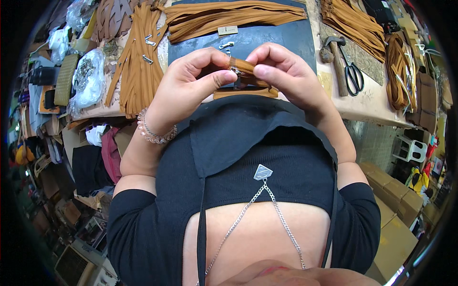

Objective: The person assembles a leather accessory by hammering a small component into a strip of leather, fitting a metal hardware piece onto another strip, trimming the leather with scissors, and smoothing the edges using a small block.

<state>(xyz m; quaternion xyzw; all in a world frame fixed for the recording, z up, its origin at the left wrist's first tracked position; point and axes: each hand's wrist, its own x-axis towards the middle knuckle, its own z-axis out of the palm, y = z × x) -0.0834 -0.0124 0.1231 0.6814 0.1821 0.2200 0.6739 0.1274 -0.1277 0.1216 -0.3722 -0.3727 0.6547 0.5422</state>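
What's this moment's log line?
left hand: holding brown fabric zipper tape; right hand: pinching same tape; beyond: dark flat mat; right: black-handled metal scissors

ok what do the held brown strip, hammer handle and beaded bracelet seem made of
Brown strip: probably fabric tape, low sheen, curving softly. Hammer handle: likely wood, from its dull brown surface. Beaded bracelet: glass or plastic, glossy and see-through; can't tell which.

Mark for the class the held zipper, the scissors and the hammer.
Held zipper (pixel 243 65): head view, on its brown tape.
Scissors (pixel 351 66): head view, near where the black handles meet.
Hammer (pixel 340 70): head view, middle of the wooden handle.
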